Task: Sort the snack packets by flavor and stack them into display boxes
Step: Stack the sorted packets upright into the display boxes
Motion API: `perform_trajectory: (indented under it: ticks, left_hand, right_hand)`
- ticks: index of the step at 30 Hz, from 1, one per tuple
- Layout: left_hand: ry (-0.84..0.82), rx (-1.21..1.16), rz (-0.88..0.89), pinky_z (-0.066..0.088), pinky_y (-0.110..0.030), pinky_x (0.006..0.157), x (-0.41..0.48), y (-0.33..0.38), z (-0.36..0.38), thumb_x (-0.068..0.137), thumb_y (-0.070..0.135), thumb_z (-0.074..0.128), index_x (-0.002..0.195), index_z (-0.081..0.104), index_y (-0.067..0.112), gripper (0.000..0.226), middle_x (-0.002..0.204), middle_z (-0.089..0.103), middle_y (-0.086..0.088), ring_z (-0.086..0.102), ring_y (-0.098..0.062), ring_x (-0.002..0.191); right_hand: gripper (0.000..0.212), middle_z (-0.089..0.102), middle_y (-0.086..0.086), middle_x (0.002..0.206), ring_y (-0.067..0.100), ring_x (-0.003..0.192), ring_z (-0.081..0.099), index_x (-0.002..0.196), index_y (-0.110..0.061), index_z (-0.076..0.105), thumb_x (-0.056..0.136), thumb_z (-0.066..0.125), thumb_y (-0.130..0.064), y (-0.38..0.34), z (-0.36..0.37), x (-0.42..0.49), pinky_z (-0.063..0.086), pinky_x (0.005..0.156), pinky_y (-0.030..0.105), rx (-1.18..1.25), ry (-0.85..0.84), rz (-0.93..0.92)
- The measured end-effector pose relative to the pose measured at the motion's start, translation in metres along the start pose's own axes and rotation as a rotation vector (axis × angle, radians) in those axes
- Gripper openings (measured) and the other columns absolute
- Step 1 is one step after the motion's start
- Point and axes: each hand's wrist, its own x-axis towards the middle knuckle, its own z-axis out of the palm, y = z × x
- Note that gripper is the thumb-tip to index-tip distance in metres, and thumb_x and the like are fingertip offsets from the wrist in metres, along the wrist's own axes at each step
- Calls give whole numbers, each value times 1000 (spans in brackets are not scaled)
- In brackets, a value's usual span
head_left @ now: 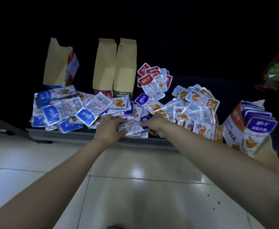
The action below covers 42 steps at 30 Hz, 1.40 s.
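The dark table (201, 76), edged at the front by a dull metal rail, carries the whole job, and by the look of it the job is well short of half done. Most of the stock lies loose in rough flavor heaps: blue packets (53, 111) to the left, yellow packets (199, 103) to the right, red packets (152, 78) at the back, and a few purple packets (145, 101) in the middle. All are flat, glossy foil sachets with rounded corners and crinkled silver backs printed with barcodes.

Of the cardboard display boxes, only the purple box (234, 129) at the right edge holds anything: purple sachets stand in it on edge, closely packed, and it looks nearly full. The three empty boxes (104, 66) at the back show bare tan interiors with slanted cut-away fronts, so blue, red and yellow likely remain to be loaded.

At the near edge, the left hand (109, 128) has its fingers curled round one end of a purple-tipped packet (132, 127), which lies barcode side up, and the right hand (157, 124) pinches its other end. Whether more sachets sit beneath it cannot be told.
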Motion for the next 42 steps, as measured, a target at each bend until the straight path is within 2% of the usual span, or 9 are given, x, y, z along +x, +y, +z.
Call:
perform_trajectory:
  ticks: [7, 11, 17, 21, 25, 31, 33, 38, 42]
  left_hand:
    - [40, -31, 38, 34, -39, 105, -7, 2, 5, 79, 59, 64, 135, 51, 32, 64, 133, 40, -8, 33, -27, 128]
    - [168, 54, 241, 30, -43, 106, -18, 19, 13, 62, 76, 52, 139, 47, 31, 90, 142, 33, -5, 30, -25, 131]
    - [289, -131, 417, 51, -37, 78, -13, 49, 15, 89, 16, 63, 133, 55, 20, 44, 112, 65, -5, 62, -25, 98]
    - [148, -666, 146, 52, -23, 70, -13, 66, 4, 96, 17, 57, 126, 57, 16, 30, 102, 69, -3, 67, -17, 90]
    - [-129, -1325, -140, 60, -37, 72, -23, 83, 3, 91, 10, 63, 123, 59, 7, 33, 110, 70, -17, 71, -23, 83]
    - [-326, -1518, -261, 59, -39, 73, -25, 83, 3, 96, 13, 51, 120, 60, 10, 26, 101, 73, -12, 70, -22, 82]
    - [-307, -1460, -230, 57, -42, 78, -23, 78, 6, 94, 3, 49, 125, 58, 9, 33, 107, 71, -13, 69, -25, 88]
    - [-204, -1444, -229, 58, -31, 58, -22, 77, 10, 93, 0, 56, 121, 59, 8, 30, 95, 73, -9, 72, -18, 73]
    - [-149, -1428, -274, 58, -29, 56, -21, 73, 13, 91, 2, 60, 117, 60, 9, 28, 96, 73, -9, 72, -17, 70]
  right_hand:
    - [47, 58, 14, 116, 25, 95, 59, 128, -4, 47, 87, 69, -10, 1, -7, 2, 56, 72, 34, 97, -21, -1]
    - [17, 63, 13, 96, 22, 76, 63, 109, -2, 53, 92, 57, 1, -6, -31, -14, 59, 57, 33, 324, -111, 0]
    - [19, 71, 15, 87, 22, 71, 71, 103, -3, 59, 96, 58, -21, -10, -53, -42, 59, 58, 26, 396, -217, -126]
    - [62, 67, 12, 97, 25, 86, 65, 119, -5, 56, 92, 47, -60, -2, -67, -41, 56, 79, 35, 316, -155, -293]
    - [35, 70, 6, 93, 13, 78, 67, 104, -10, 58, 86, 70, -38, 13, -67, -37, 55, 67, 26, 165, -159, -279]
    - [9, 71, 6, 90, 12, 76, 68, 86, -7, 62, 88, 69, -13, 23, -67, -27, 55, 61, 19, 216, -143, -296]
    - [11, 70, 7, 93, 15, 80, 67, 94, -4, 62, 89, 68, -13, 24, -66, -26, 56, 64, 20, 241, -127, -287]
    - [10, 74, -4, 82, 8, 73, 70, 99, -14, 64, 90, 67, -16, 29, -60, -29, 57, 65, 21, 229, -204, -244]
    - [21, 73, 5, 105, 17, 92, 70, 109, -12, 64, 89, 69, -14, 31, -62, -24, 57, 80, 28, 241, -139, -241]
